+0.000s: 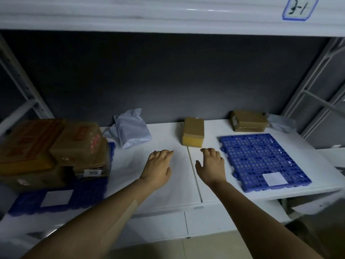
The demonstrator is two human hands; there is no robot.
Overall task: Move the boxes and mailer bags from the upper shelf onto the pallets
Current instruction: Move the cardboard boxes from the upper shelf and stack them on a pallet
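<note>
Head view. A white shelf, split by a seam down its middle, stands before a dark wall. Above it runs a white beam with a tag reading "3-1". Grey uprights flank the bay. A strip of tan floor shows at the bottom edge.

Left pallet, blue: it carries a stack of brown boxes on its far part, and a white label lies on its near part. Right pallet, blue: it bears only a white label at its near corner.

Off the pallets, on the bare shelf: a small box at centre, near the wall. A grey bag lies left of it. A flat box lies behind the right pallet, and a second bag lies just beside it at the far right.

Both bare forearms reach forward between the pallets, palms down. The left hand and right hand lie on either side of the seam, just short of the small box. Each grip is spread, with the fingers loosely extended and holding nothing. Whether the palms touch the shelf cannot be told.
</note>
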